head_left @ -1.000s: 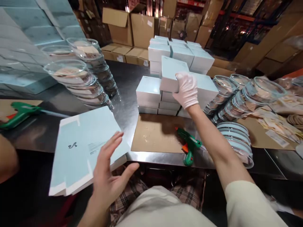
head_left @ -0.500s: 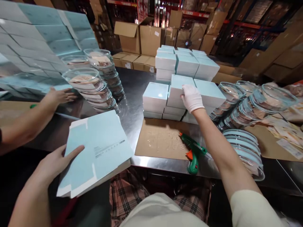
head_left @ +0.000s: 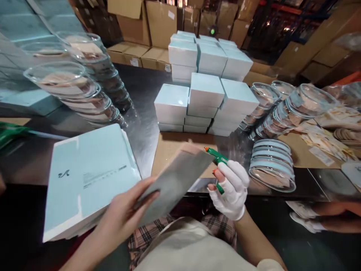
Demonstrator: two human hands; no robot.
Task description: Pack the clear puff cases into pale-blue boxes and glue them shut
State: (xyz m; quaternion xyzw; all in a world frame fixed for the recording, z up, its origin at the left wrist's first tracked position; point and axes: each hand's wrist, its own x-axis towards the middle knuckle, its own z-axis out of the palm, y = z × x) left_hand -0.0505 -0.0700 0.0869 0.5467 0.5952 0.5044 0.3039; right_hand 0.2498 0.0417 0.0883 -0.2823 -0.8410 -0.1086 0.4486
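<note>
My left hand [head_left: 132, 203] grips a flat folded cardboard piece [head_left: 177, 180], grey face toward me, held tilted over the table's front edge. My right hand [head_left: 229, 188], in a white glove with bare thumb and index tips, has its fingers bent and apart. It is just in front of a green glue gun [head_left: 218, 156] with orange tip and trigger, partly hiding it; contact is not clear. Beneath the glue gun is a brown cardboard sheet [head_left: 166, 150]. Left of my left hand lies a stack of flat light-blue box blanks [head_left: 90, 177] with printed text.
Light-blue and white boxes [head_left: 207, 90] stand stacked beyond the cardboard sheet. Nested clear bowls rise in leaning stacks at left [head_left: 76, 90] and right [head_left: 293, 109], with round clear containers [head_left: 270, 162] nearer. A person's lower legs and white shoes [head_left: 306, 216] show at right.
My right hand has come back from the boxes to the glue gun. The left now holds up a cardboard piece in front of me. The view shifted, and a co-worker's arm has mostly left it.
</note>
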